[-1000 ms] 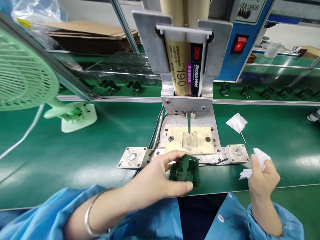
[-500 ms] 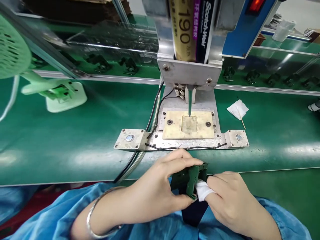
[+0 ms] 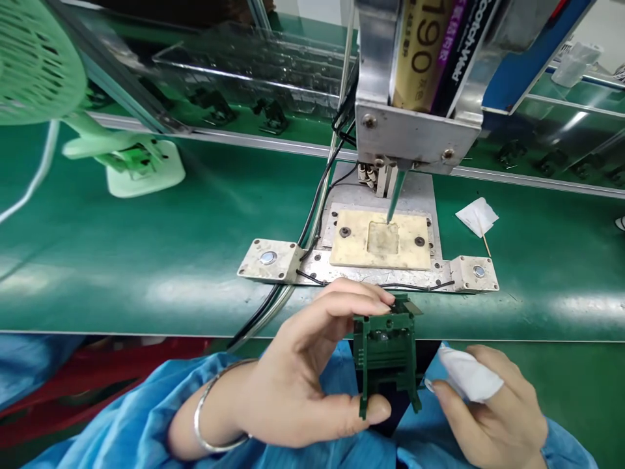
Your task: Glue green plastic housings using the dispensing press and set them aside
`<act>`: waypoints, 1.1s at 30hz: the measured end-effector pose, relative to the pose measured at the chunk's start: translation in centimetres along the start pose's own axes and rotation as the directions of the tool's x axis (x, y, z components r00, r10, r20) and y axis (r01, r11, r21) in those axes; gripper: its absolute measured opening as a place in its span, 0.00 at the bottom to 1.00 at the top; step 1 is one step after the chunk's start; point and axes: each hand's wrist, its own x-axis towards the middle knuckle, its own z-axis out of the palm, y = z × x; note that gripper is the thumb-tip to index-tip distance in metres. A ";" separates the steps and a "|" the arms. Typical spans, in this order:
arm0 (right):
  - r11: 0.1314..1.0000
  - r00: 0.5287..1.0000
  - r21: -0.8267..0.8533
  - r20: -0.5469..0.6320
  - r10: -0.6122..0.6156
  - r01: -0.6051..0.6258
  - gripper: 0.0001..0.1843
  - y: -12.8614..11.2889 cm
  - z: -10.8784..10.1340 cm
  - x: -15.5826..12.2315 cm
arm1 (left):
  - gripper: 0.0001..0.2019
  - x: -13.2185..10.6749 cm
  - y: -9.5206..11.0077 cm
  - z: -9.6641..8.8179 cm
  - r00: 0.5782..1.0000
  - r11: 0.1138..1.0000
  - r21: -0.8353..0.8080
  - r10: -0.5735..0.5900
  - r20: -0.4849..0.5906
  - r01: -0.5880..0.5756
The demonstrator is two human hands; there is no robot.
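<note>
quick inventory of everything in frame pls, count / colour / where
green part: 1, dark green, held up at bottom centre
wipe: 1, white, over right fingers
dispenser: 1, silver bracket, tan and dark cartridges, top centre
nozzle: 1, green, above fixture
fixture: 1, cream plate with recess, on metal base
cables: several, black, left of fixture
mat: 1, green, bench top
fan: 1, pale green, top left
swab on tissue: 1, white, right of fixture
parts on the back belt: several, dark, exact count unclear
bangle: 1, silver, left wrist
sleeves: 2, blue
left hand: pinches green part
right hand: holds wipe
</note>
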 end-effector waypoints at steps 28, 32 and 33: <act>0.956 0.931 0.174 0.242 -0.274 0.236 0.11 -0.4 3.6 3.0 | 0.35 -0.3 -1.7 -0.1 0.999 0.999 0.030 0.024 0.023 -0.024; 0.968 0.938 0.117 0.246 -0.244 0.221 0.09 0.6 2.8 2.2 | 0.34 -0.7 -2.5 -1.3 0.998 0.998 -0.040 -0.052 0.034 0.054; 0.979 0.956 0.065 0.213 -0.201 0.192 0.07 1.4 2.3 1.5 | 0.35 -0.7 -2.5 -1.8 0.995 0.993 -0.068 -0.090 0.038 0.092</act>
